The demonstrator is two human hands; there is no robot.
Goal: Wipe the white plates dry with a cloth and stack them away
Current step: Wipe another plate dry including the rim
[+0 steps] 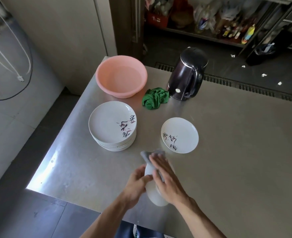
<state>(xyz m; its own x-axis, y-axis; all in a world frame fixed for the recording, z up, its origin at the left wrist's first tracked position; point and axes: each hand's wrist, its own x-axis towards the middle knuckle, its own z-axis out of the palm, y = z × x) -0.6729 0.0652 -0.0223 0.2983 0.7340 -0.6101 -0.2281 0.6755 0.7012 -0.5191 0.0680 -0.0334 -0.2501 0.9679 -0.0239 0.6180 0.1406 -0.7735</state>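
My left hand (136,182) grips the edge of a white plate (153,191) held tilted on its side above the steel table (227,152). My right hand (167,177) presses a grey cloth (147,154) flat against the plate's face with straight fingers. A stack of several white plates (111,126) with black and pink markings stands to the left. A single white plate (179,134) with the same markings lies to the right of the stack.
A pink basin (121,75) sits at the table's far left corner. Beside it lie a crumpled green cloth (154,98) and a dark electric kettle (187,74). The table's left and near edges drop to the floor. Shelves with bottles stand behind.
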